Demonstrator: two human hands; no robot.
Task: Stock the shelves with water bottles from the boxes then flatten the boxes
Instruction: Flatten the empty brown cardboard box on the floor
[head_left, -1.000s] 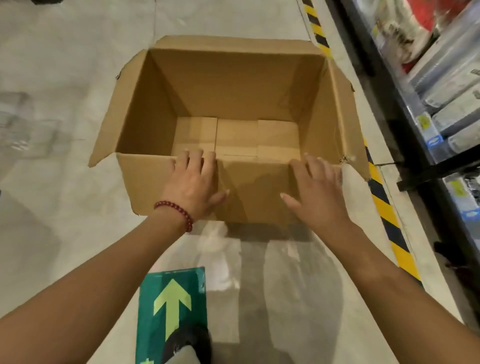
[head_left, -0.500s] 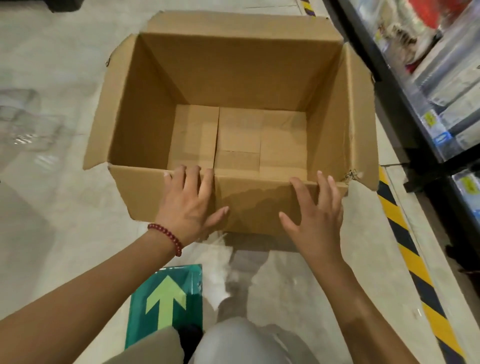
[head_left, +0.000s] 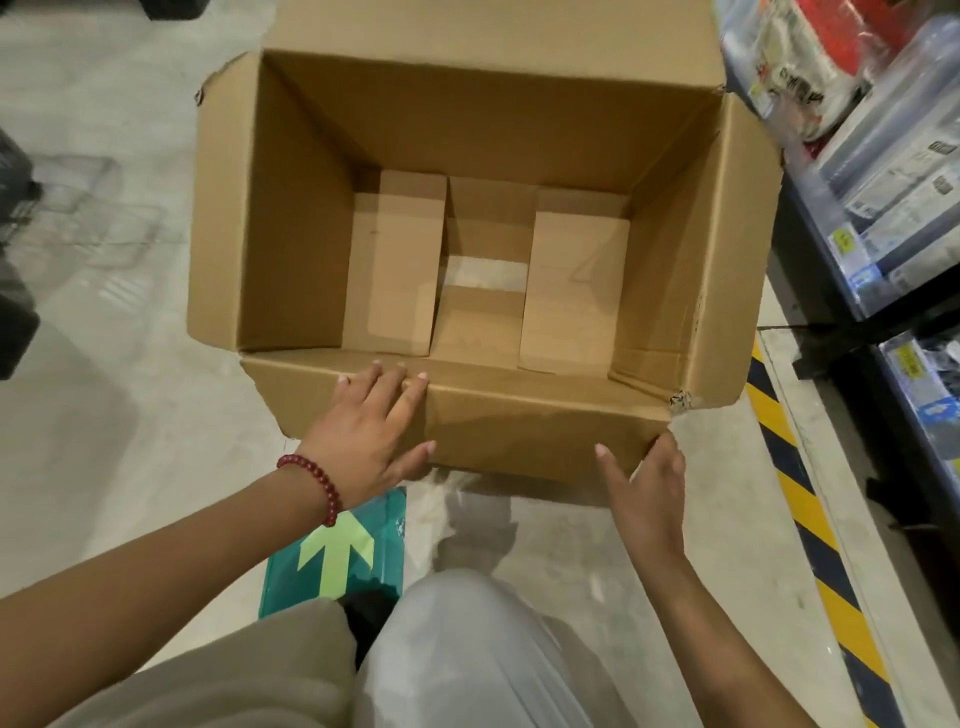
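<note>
An empty brown cardboard box (head_left: 311, 218) stands open on the concrete floor, all its top flaps folded outward. Its bottom flaps are taped at the middle. My left hand (head_left: 371, 436), with a red bead bracelet at the wrist, lies flat on the near flap, fingers straight and reaching the flap's fold. My right hand (head_left: 647, 480) is at the lower right corner of that same flap, thumb out on the flap's face and fingers under its edge. No water bottles are visible in the box.
Store shelves (head_left: 878, 218) with packaged goods run along the right, behind a yellow and black floor stripe (head_left: 810, 525). A green arrow sticker (head_left: 337, 551) lies on the floor below the box. My knees fill the bottom of the view. Clear plastic wrap (head_left: 88, 202) lies at the left.
The view has closed in on the box and I have crouched lower. My right hand slid from the flap's top edge down to its lower right corner. My left hand stayed on the flap.
</note>
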